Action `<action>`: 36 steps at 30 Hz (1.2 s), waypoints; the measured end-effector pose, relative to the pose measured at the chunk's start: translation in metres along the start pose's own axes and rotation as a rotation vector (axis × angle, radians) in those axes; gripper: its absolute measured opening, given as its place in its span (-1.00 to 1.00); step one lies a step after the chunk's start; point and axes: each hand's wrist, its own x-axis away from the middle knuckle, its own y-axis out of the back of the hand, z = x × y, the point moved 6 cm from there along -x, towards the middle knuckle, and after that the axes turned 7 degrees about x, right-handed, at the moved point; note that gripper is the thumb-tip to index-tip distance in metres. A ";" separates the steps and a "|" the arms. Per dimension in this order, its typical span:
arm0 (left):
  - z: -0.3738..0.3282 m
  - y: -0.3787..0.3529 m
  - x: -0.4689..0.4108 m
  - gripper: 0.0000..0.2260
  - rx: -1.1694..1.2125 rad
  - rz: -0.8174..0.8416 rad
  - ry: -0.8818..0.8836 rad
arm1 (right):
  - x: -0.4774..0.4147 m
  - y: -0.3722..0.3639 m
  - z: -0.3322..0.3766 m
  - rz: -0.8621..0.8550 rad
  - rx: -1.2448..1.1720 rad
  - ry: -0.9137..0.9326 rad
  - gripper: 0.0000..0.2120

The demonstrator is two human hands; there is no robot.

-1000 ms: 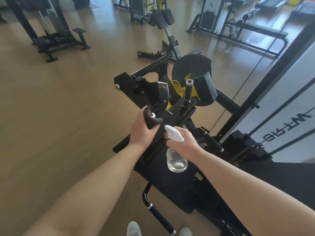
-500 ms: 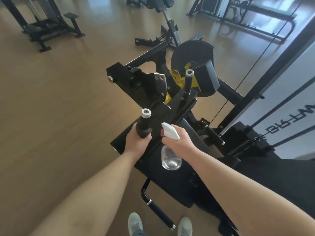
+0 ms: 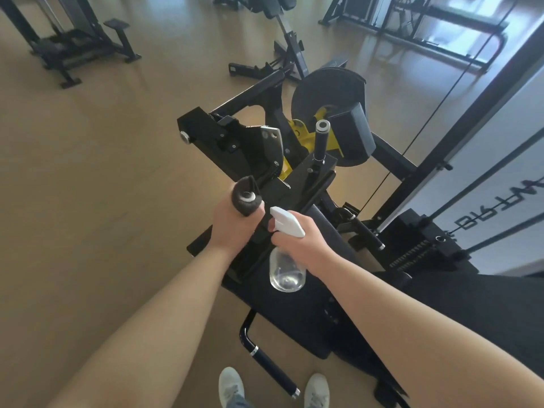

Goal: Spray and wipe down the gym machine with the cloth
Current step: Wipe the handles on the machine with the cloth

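The black gym machine [image 3: 300, 184] with yellow parts stands in front of me. My left hand [image 3: 232, 228] grips its near upright handle through a dark grey cloth [image 3: 244, 201], which wraps the handle's top; the silver end cap shows through. My right hand [image 3: 300, 240] holds a clear spray bottle [image 3: 287, 269] with a white trigger head, hanging just right of that handle, over the black seat pad [image 3: 294, 313]. A second upright handle [image 3: 321, 139] stands bare further back.
A weight-stack frame with white panels [image 3: 485, 160] and a cable rises on the right. A low black bar [image 3: 265, 357] juts out near my shoes. Other machines [image 3: 73, 45] stand at the back on the wooden floor.
My left hand has slid the cloth up the handle from its lower part to the top, covering the end cap again. The spray bottle has stayed beside it.
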 end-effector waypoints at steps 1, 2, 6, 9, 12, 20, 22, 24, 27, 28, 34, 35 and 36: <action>0.005 -0.002 0.002 -0.84 0.016 -0.033 0.010 | -0.002 0.001 -0.001 -0.007 -0.011 -0.007 -0.84; 0.013 -0.006 0.004 -0.84 0.018 -0.048 0.027 | -0.003 0.001 -0.004 -0.008 -0.018 -0.017 -0.83; 0.059 -0.016 0.031 -0.85 -0.011 -0.012 0.232 | -0.001 -0.006 -0.022 0.040 0.057 -0.090 -0.81; 0.065 -0.014 0.027 -0.83 -0.058 0.000 0.295 | 0.002 -0.008 -0.030 0.063 0.092 -0.094 -0.83; 0.058 -0.008 0.022 -0.81 0.005 0.153 0.291 | 0.007 -0.012 -0.034 0.080 0.111 -0.099 -0.84; -0.007 0.002 0.002 -0.75 0.013 0.034 -0.063 | 0.001 -0.005 -0.018 0.067 0.057 -0.046 -0.83; 0.006 -0.002 0.002 -0.78 0.015 -0.014 -0.027 | 0.000 -0.003 -0.017 0.055 0.041 -0.037 -0.84; 0.027 -0.008 0.004 -0.84 -0.004 -0.015 0.067 | 0.000 -0.001 -0.019 0.045 0.032 -0.037 -0.83; 0.063 -0.015 0.021 -0.85 -0.018 0.058 0.274 | 0.003 -0.003 -0.025 0.053 0.049 -0.065 -0.80; 0.069 -0.014 0.026 -0.84 -0.014 0.068 0.311 | 0.004 -0.004 -0.026 0.058 0.051 -0.063 -0.80; 0.019 0.006 0.010 -0.75 0.050 0.240 0.105 | 0.009 -0.008 -0.026 0.076 0.055 -0.062 -0.81; 0.004 0.010 0.002 -0.72 0.042 0.247 0.043 | 0.007 -0.008 -0.024 0.077 0.053 -0.064 -0.81; -0.010 0.012 -0.004 -0.72 0.015 0.254 -0.017 | 0.005 -0.007 -0.021 0.075 0.046 -0.061 -0.80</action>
